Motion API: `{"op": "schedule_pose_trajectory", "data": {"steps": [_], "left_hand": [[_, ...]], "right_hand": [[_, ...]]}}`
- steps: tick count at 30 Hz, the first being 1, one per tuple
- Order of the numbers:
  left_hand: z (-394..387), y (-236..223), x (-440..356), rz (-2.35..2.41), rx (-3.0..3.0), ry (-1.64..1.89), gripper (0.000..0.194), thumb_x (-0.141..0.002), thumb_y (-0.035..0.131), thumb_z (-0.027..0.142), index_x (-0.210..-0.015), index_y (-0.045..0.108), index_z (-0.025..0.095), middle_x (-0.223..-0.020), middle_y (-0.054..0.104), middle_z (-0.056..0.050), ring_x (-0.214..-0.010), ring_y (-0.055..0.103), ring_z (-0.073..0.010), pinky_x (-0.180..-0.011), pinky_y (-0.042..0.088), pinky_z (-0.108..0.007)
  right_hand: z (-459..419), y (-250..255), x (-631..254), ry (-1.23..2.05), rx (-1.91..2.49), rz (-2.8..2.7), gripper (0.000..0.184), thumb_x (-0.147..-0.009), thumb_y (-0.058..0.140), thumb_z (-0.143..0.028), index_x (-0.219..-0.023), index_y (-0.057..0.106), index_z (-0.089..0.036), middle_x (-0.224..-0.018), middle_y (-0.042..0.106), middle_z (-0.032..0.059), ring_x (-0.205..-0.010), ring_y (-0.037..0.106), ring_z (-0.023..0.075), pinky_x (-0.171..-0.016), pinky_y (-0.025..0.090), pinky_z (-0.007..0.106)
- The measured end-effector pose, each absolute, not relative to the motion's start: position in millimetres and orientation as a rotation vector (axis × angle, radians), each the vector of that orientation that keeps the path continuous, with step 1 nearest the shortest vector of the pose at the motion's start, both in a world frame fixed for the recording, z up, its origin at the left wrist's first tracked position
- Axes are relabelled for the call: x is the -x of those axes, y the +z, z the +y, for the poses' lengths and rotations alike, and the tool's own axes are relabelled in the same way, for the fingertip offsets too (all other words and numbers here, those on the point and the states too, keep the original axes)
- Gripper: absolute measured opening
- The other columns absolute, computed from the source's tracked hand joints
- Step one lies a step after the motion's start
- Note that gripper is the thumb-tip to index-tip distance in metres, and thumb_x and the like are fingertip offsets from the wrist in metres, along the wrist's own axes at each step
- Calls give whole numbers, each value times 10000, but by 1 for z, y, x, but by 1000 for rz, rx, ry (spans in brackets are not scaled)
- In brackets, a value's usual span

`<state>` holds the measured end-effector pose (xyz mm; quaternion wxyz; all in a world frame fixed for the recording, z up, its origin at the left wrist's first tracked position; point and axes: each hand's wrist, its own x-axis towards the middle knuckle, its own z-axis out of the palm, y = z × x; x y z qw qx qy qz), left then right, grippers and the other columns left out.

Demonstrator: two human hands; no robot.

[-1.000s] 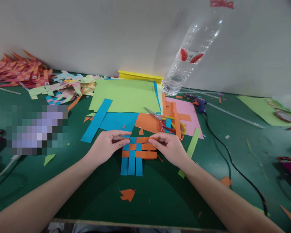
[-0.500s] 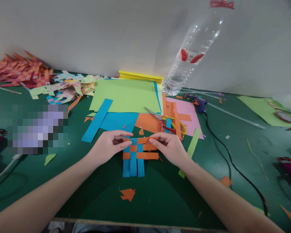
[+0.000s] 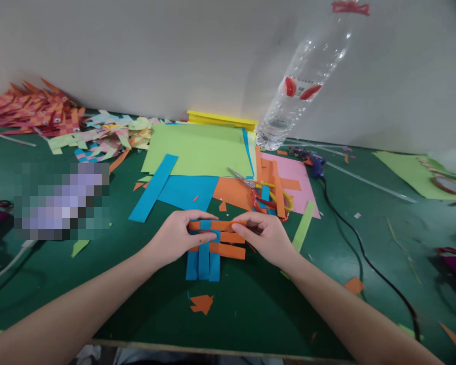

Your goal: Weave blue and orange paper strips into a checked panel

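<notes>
Between my hands is a small weave of blue and orange paper strips [image 3: 204, 258], the blue ones running toward me and the orange ones sticking out to the right. My left hand [image 3: 184, 233] pinches its left side, thumb lying over the front and fingers behind. With thumb and fingertips my right hand [image 3: 264, 235] grips the top orange strip [image 3: 221, 225] near its right end. Two lower orange strips end close to my right thumb. An orange paper scrap [image 3: 202, 304] lies on the table below the weave.
Scissors [image 3: 247, 180] with red and yellow handles lie on paper behind my right hand. Green sheets [image 3: 197, 149] are stacked at the back. A clear bottle [image 3: 300, 86] leans near the wall. A glue gun [image 3: 315, 165] trails a black cord [image 3: 359, 243] on the right. Woven pieces [image 3: 34, 111] pile up back left.
My left hand has shifted slightly right and down across the weave, its thumb now further over the strips. The weave has moved a little left and tilted; the top orange strip sits slightly lower.
</notes>
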<state>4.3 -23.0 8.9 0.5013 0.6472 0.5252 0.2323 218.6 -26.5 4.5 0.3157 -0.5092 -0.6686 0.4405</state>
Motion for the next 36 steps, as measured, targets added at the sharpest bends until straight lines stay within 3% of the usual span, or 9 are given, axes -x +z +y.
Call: {"op": "schedule_pose_trajectory", "data": {"steps": [6, 16, 22, 25, 36], "left_hand": [[-23, 5, -3, 1275, -1577, 592, 391, -720, 707, 474, -1031, 674, 240, -686, 644, 30, -489, 517, -112, -458, 464, -209], [-24, 3, -3, 1248, -1492, 583, 344, -711, 719, 445, -957, 653, 213, -625, 617, 45, -469, 530, -109, -440, 432, -199], [-26, 3, -7, 1238, -1494, 570, 316, -707, 718, 425, -939, 660, 218, -675, 628, 40, -503, 542, -112, -428, 432, -192], [-27, 3, -8, 1239, -1490, 541, 342, -707, 715, 438, -960, 658, 214, -623, 595, 51, -492, 529, -114, -446, 455, -205], [-24, 10, -7, 1171, -1719, 628, 248, -810, 624, 408, -977, 687, 236, -977, 714, -16, -886, 652, -213, -757, 516, -278]], "right_hand": [[-27, 6, -218, 1139, 1366, -1765, 168, -801, 602, -339, -804, 658, -181, -587, 621, -11, -492, 562, 109, -428, 406, 219], [-26, 7, -218, 1160, 1346, -1778, 159, -805, 575, -334, -793, 629, -184, -701, 671, 11, -538, 571, 106, -483, 451, 225], [-29, 7, -217, 1122, 1336, -1845, 214, -771, 646, -383, -891, 653, -206, -849, 691, 28, -696, 622, 146, -599, 497, 253], [-29, 5, -216, 1098, 1332, -1891, 198, -813, 609, -395, -853, 671, -211, -806, 684, 12, -634, 589, 123, -560, 468, 235], [-29, 4, -217, 1090, 1339, -1947, 227, -850, 568, -401, -824, 689, -210, -766, 685, 7, -562, 534, 101, -498, 410, 224]]}}
